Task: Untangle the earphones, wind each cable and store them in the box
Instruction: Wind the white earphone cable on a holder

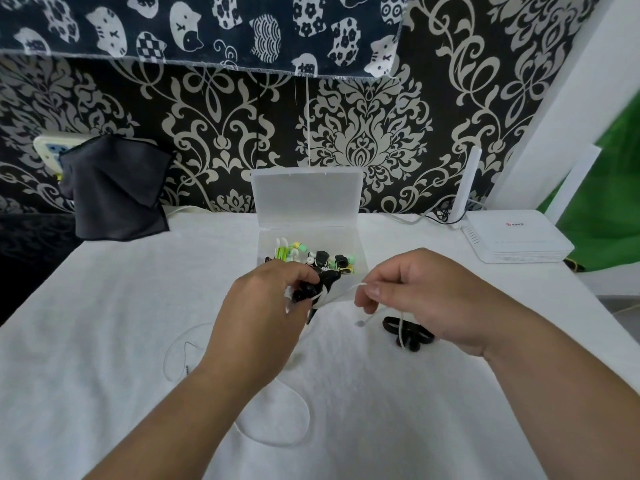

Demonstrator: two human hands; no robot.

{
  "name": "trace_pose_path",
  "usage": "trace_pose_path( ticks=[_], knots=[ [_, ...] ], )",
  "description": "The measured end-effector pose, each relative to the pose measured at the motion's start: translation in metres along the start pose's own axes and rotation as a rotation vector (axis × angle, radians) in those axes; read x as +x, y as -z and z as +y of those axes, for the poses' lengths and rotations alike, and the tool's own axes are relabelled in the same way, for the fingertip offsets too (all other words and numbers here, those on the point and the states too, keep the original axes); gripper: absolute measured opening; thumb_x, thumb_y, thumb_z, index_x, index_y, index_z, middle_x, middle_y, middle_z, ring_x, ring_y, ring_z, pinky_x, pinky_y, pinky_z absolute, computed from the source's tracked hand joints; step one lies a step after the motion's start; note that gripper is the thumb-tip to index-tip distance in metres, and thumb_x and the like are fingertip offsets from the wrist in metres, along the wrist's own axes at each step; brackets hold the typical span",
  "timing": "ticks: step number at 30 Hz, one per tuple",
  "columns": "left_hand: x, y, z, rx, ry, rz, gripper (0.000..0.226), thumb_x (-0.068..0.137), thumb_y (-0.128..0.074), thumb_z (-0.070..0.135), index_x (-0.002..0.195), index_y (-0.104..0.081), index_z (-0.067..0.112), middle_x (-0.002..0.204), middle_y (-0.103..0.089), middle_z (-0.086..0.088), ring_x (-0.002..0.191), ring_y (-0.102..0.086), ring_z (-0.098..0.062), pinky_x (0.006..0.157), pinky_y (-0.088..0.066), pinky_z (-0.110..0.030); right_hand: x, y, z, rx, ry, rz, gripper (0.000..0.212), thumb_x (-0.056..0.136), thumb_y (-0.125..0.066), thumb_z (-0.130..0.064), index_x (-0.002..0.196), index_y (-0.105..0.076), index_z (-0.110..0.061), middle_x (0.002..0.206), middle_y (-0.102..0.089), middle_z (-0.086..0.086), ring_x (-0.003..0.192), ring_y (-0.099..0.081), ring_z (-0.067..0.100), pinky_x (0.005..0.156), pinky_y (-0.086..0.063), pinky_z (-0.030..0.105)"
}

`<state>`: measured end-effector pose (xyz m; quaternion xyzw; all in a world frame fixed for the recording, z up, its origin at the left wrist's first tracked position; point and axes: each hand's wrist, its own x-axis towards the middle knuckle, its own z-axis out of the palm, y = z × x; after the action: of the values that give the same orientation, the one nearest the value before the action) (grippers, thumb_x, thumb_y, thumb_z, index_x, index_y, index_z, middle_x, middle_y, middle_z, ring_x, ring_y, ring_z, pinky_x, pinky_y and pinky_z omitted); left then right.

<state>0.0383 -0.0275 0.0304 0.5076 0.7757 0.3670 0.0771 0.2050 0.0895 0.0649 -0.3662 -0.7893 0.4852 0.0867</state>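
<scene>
Gripping the black earphones [306, 293] in our left hand [258, 308], we pinch the white cable [351, 289] with our right hand [427, 301], its strand running sideways between them.

Looks out from the person's head, facing forward and tilted down onto the white tabletop [121, 306]. Sits close to the work: catches the left hand [256, 317] and the right hand [426, 299] near mid-frame, with both forearms across the lower part. Reaches past the open clear box [308, 202] to the patterned wall [363, 133] at the far side (wide-angle, so bends straight edges towards the corners). Takes in the white router [519, 244] at the right. One view only.
</scene>
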Motion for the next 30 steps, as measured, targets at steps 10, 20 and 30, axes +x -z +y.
trace_pose_path(
  ticks=[10,20,30],
  knots=[
    [0.0,-0.001,0.0,-0.236,0.056,-0.154,0.026,0.08,-0.08,0.013,0.086,-0.072,0.037,0.083,-0.07,0.027,0.087,-0.063,0.012,0.077,-0.045,-0.005,0.009,-0.005,0.007,-0.002,0.106,0.355,0.023,0.093,-0.066,-0.031,0.072,-0.073,-0.025,0.065,-0.068,0.002,0.059,-0.06,0.015,0.063,-0.05,0.03],
    [0.002,0.0,-0.001,-0.621,0.171,-0.285,0.029,0.076,-0.078,-0.006,0.09,-0.076,0.019,0.085,-0.077,0.001,0.084,-0.073,-0.014,0.081,-0.057,-0.023,0.014,-0.009,0.012,0.018,0.107,0.421,0.032,0.096,-0.061,-0.035,0.07,-0.071,-0.02,0.07,-0.068,0.004,0.044,-0.043,0.002,0.045,-0.035,0.013],
    [0.001,-0.002,0.003,-1.038,0.253,-0.235,0.026,0.076,-0.065,-0.021,0.091,-0.071,0.0,0.078,-0.072,-0.016,0.068,-0.068,-0.02,0.064,-0.054,-0.02,0.018,-0.018,0.014,-0.036,-0.074,0.314,0.042,0.098,-0.057,-0.04,0.062,-0.068,-0.02,0.052,-0.054,-0.003,0.052,-0.053,0.014,0.047,-0.037,0.022]
  ],
)
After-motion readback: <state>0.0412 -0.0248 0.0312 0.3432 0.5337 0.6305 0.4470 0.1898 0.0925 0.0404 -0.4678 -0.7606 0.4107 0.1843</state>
